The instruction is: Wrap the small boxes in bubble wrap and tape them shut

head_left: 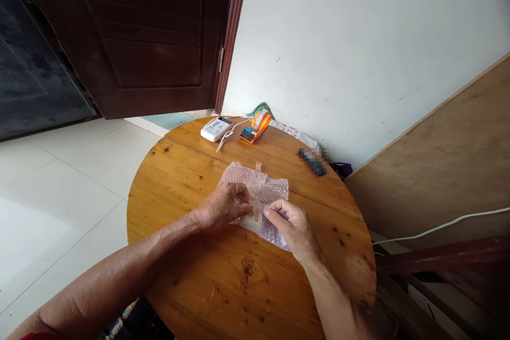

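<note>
A sheet of clear bubble wrap (258,183) lies on the round wooden table (223,281) in front of me. A small flat item with a red and white label (255,218) lies on its near edge, half covered by my fingers. My left hand (223,204) is curled, with its fingertips pressing on the wrap and the item. My right hand (292,226) pinches the wrap's edge right beside the item. A short strip of tape (258,166) sticks up at the far edge of the wrap.
At the table's far edge sit a white box with a cable (215,128), an orange tape dispenser (255,127) and a dark blurred object (313,162). A dark wooden door (151,37) and white wall stand behind. A wooden board (438,164) leans at the right.
</note>
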The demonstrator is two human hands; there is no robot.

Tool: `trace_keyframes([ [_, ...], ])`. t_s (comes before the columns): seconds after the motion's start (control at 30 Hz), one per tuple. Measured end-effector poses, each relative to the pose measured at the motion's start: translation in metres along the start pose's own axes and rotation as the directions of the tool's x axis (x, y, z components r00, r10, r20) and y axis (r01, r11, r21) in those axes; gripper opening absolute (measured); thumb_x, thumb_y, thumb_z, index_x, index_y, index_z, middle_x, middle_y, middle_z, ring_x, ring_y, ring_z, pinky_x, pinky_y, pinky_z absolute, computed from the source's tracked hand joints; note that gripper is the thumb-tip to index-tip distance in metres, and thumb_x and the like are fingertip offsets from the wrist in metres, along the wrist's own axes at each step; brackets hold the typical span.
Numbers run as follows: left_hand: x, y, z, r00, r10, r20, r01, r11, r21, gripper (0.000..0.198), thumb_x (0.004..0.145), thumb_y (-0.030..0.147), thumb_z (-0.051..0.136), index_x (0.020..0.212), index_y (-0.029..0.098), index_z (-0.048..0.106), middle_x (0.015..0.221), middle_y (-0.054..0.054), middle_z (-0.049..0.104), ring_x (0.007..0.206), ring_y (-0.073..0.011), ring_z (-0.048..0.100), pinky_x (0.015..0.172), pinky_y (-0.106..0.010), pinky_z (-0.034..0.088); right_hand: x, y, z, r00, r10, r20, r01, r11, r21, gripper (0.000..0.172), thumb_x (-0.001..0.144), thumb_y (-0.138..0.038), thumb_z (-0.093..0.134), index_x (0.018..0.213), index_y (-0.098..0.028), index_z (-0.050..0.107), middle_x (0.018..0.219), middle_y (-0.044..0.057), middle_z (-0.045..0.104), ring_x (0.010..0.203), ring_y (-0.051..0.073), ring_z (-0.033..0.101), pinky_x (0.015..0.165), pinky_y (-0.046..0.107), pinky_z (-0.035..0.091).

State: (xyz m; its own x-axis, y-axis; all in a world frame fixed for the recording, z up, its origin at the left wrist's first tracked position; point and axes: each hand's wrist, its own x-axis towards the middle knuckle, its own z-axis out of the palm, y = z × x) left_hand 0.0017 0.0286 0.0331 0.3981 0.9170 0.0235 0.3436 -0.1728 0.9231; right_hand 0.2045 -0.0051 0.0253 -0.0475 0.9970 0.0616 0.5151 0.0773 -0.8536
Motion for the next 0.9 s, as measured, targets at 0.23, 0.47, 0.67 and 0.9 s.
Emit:
trace_keyframes([
  [0.23, 0.002, -0.002, 0.004, 1.000, -0.007, 0.015, 0.009, 0.993, -0.120, 0.003, 0.070, 0.013, 0.061, 0.072, 0.014, 0.059, 0.066, 0.004, 0.056, 0.062, -0.0081, 0.047, 0.057, -0.018, 0.037, 0.000, 0.004, -0.004, 0.998, -0.061, -0.031, 0.059, 0.997, -0.058, 0.022, 0.084, -0.038, 0.061, 0.071, -0.020, 0.061, 0.065, -0.001, 0.061, 0.060, 0.014, 0.056, 0.059, 0.027, 0.044],
  [0.47, 0.002, -0.004, 0.008, 1.000, -0.013, -0.017, 0.011, 0.996, -0.084, 0.013, 0.070, 0.011, 0.062, 0.082, 0.014, 0.065, 0.070, 0.004, 0.060, 0.067, -0.0101, 0.053, 0.063, -0.019, 0.042, -0.024, -0.038, -0.010, 0.809, -0.586, -0.045, 0.512, 0.740, -0.435, 0.011, 0.093, -0.018, 0.055, 0.092, -0.022, 0.065, 0.094, 0.004, 0.068, 0.089, 0.019, 0.063, 0.083, 0.033, 0.049],
  [0.67, -0.002, 0.000, 0.007, 0.998, 0.001, -0.057, 0.000, 1.000, 0.018, 0.011, 0.076, 0.020, 0.063, 0.084, 0.014, 0.068, 0.073, 0.001, 0.065, 0.072, -0.0127, 0.057, 0.065, -0.020, 0.043, -0.019, -0.045, 0.010, 0.811, -0.524, 0.261, 0.577, 0.642, -0.505, 0.015, 0.089, -0.009, 0.054, 0.092, -0.019, 0.066, 0.099, 0.007, 0.069, 0.093, 0.024, 0.059, 0.084, 0.041, 0.051],
  [0.9, -0.011, 0.002, -0.010, 0.992, -0.083, -0.095, 0.097, 0.982, 0.161, 0.027, 0.078, 0.023, 0.062, 0.103, 0.017, 0.068, 0.087, -0.002, 0.070, 0.080, -0.0160, 0.063, 0.070, -0.023, 0.047, -0.013, -0.043, 0.012, 0.824, -0.481, 0.299, 0.562, 0.630, -0.536, 0.018, 0.088, -0.014, 0.057, 0.101, -0.021, 0.066, 0.099, 0.007, 0.065, 0.094, 0.025, 0.056, 0.083, 0.041, 0.050],
])
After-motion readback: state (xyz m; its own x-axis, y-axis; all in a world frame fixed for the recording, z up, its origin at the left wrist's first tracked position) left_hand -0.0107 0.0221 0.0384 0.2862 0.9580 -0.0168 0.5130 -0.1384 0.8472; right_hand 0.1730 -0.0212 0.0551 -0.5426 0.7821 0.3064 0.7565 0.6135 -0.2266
